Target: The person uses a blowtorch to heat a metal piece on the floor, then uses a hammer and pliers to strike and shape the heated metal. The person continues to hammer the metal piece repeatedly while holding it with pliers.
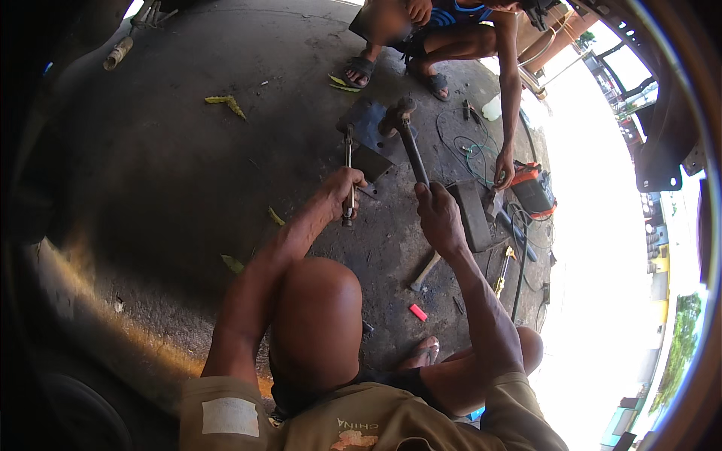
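Note:
My right hand [440, 218] is closed round the handle of a hammer [411, 146], whose heavy head is raised at the far end, beside a flat steel plate [366, 120]. Wrapped in my left hand [344, 188] is a slim shiny metal tool [349, 154], held upright with its upper end over the plate's near left side; its exact kind is unclear. A dark rectangular metal piece [372, 161] lies against the plate's near side, just right of my left hand. How the tool's tip meets the metal cannot be made out.
Another person squats opposite, one hand [504, 170] reaching down beside an orange-and-black machine [534, 189]. A long metal block [469, 216] lies right of my right hand. Cables [519, 255], a wooden handle [426, 270], a pink object [418, 312] and leaves [226, 104] are on the ground.

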The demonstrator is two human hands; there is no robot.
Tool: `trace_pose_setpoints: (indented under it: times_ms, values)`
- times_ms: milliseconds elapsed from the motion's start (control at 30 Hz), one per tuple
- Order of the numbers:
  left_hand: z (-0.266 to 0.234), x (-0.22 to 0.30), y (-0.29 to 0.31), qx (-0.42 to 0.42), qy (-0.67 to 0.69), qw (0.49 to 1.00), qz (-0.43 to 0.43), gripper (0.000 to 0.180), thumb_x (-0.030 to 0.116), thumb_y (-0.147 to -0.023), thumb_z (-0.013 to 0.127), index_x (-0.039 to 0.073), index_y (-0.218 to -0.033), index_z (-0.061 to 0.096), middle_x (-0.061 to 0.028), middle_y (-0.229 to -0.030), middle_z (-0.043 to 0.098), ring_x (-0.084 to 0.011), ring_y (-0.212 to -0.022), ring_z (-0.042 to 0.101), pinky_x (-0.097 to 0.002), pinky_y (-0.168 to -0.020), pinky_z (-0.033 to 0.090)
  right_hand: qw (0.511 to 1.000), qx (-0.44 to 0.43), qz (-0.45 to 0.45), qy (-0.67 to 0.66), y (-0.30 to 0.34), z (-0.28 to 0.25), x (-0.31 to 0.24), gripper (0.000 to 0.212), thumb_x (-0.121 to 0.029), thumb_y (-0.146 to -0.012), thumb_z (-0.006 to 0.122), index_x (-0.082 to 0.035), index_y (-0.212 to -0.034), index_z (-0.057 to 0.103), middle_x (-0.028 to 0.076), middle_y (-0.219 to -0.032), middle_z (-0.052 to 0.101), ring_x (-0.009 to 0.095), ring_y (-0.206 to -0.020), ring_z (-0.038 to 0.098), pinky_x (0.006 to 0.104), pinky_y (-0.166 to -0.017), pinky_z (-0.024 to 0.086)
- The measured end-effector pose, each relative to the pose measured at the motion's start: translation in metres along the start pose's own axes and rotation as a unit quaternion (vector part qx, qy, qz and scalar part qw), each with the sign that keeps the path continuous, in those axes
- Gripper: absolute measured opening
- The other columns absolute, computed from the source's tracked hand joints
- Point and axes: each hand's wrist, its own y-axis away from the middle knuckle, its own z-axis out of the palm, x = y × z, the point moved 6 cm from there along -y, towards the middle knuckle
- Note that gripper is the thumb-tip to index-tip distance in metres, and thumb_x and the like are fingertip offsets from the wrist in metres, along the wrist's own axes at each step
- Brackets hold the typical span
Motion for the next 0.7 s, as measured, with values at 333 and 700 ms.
trace_pose_setpoints:
  times_ms: [333,700]
  values:
    - [0.005,0.002,0.013,0.023,0.018,1.0,-0.008,0.019,0.017,-0.08,0.058,0.015,-0.069,0.042,0.0021,-0.056,0.043,-0.014,-0.044,0.044,-0.0388,-0.047,0.042,0.797,0.308,-0.411,-0.318,0.005,-0.198,-0.201,0.052,-0.055,-0.102,0.043,-0.004,-0.093,0.052,0.002,-0.063,0.047,0.013,-0.046,0.041,0.025,-0.045,0.033]
    - [-0.02,0.021,0.02,0.015,0.026,0.999,0.022,0.018,0.016,-0.08,0.057,0.015,-0.069,0.043,0.0017,-0.056,0.043,-0.0143,-0.045,0.043,-0.0373,-0.049,0.041,0.997,-0.026,0.066,0.007,-0.049,0.001,-0.023,0.047,-0.043,-0.104,0.049,0.002,-0.1,0.059,0.018,-0.075,0.061,0.028,-0.072,0.063,0.0433,-0.069,0.047]
